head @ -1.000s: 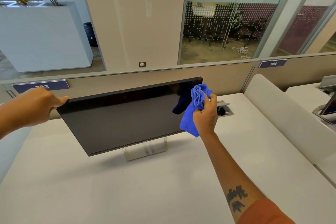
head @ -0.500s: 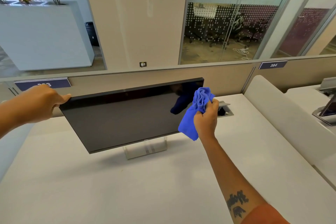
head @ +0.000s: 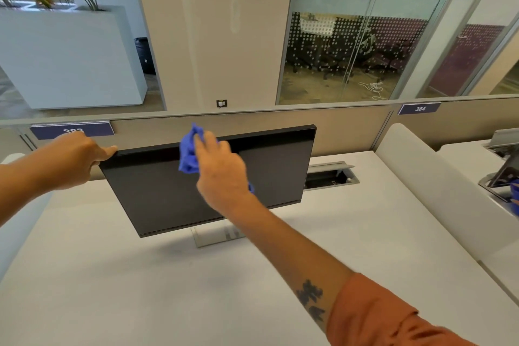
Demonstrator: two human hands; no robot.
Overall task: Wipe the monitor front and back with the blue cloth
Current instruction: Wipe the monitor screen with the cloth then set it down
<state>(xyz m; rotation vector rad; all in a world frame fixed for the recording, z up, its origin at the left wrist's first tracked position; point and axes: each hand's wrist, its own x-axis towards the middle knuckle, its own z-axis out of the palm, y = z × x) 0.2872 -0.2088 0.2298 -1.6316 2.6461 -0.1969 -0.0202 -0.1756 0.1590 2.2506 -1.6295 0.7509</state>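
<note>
Head view, partition label (head: 419,108) reads "384"

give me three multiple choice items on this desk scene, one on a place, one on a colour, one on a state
1. Where is the left hand?
A. flat on the desk
B. gripping the monitor's upper left corner
C. on the monitor stand

2. What colour is the cloth?
A. blue
B. yellow
C. white

3. What state is the monitor screen in?
A. showing a bright picture
B. cracked across
C. dark

Answers:
1 B, its fingers close on the top left corner.
2 A, the bunched cloth in the right hand at the monitor's top edge is plainly blue.
3 C, the panel is black all over with no picture showing.
</note>
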